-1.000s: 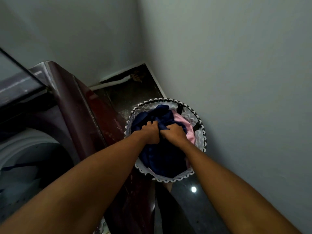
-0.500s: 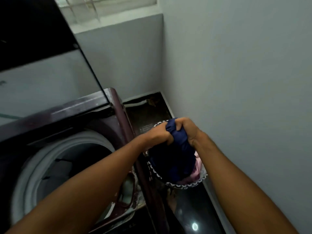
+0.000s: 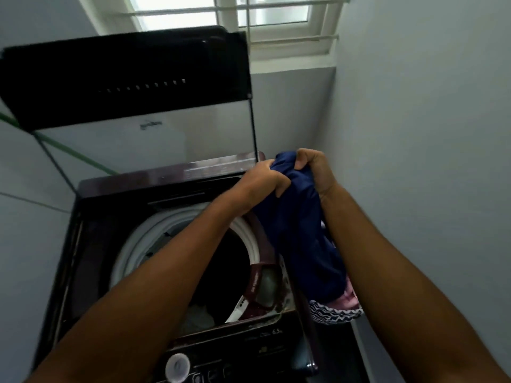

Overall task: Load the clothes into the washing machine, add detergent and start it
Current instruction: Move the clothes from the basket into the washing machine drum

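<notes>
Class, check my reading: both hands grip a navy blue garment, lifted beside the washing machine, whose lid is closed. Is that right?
Not quite: the lid stands raised and the drum is open, as the head view shows. The rest holds: the left hand and right hand both grip the navy blue garment beside the washing machine.

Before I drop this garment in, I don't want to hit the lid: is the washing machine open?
Open. The lid stands raised behind the drum opening, whose white rim is exposed.
</notes>
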Available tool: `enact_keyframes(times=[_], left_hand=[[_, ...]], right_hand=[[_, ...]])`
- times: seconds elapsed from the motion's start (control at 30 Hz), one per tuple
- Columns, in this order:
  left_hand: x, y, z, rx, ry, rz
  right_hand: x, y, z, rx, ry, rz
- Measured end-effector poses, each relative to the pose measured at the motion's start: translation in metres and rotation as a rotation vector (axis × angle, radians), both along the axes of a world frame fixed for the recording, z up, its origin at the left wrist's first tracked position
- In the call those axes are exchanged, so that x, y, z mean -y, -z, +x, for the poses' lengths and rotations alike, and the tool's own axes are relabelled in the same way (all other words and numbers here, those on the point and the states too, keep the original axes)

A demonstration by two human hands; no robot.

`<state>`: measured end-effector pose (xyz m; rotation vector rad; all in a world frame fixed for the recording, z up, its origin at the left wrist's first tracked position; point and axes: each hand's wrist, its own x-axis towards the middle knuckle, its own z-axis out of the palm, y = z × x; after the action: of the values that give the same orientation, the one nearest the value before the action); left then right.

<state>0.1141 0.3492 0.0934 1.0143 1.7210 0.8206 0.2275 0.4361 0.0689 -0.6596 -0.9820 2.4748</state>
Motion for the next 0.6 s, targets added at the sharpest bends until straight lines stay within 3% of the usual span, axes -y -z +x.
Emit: enact_keyframes(times=[0.2, 0.4, 0.6], left_hand=[[0.051, -0.019, -0.075, -0.081, -0.077, -0.009], [0.110, -0.006, -0.125, -0.313, -0.098, -0.106], [0.144, 0.056, -0.135, -0.415, 0.005, -0.257]], right_hand=[[0.054, -0.015, -0.071, 0.031, -0.076, -0.020], [0.105, 0.007, -0.118, 0.245, -0.091, -0.036], [0.128, 0.059, -0.126, 0.592, -0.131, 0.216]])
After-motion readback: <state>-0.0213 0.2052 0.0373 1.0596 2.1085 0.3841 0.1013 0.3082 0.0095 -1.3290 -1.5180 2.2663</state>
